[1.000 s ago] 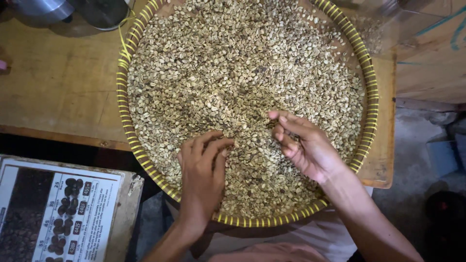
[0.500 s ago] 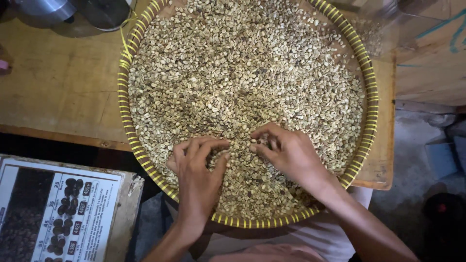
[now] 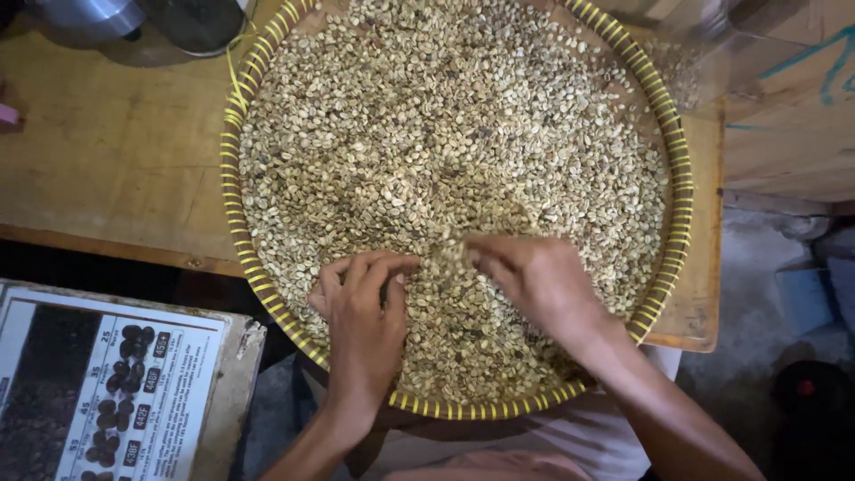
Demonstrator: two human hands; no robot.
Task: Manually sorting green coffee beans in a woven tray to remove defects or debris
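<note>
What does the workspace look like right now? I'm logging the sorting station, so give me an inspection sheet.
Surface: wooden table, worn, bearing the tray.
Job's things: round woven tray with yellow-banded rim, filled with pale green beans.
Clutter: metal vessels at top left; clear plastic container at top right.
Grippers: left hand and right hand both rest on the beans, fingers curled; whether either pinches a bean cannot be told.
Cables: nothing seen.
Surroundings: printed chart of dark beans at lower left; concrete floor at right.

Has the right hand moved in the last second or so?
Yes. The right hand has turned palm-down and slid left and slightly down over the coffee beans, away from the woven tray's right rim.
</note>
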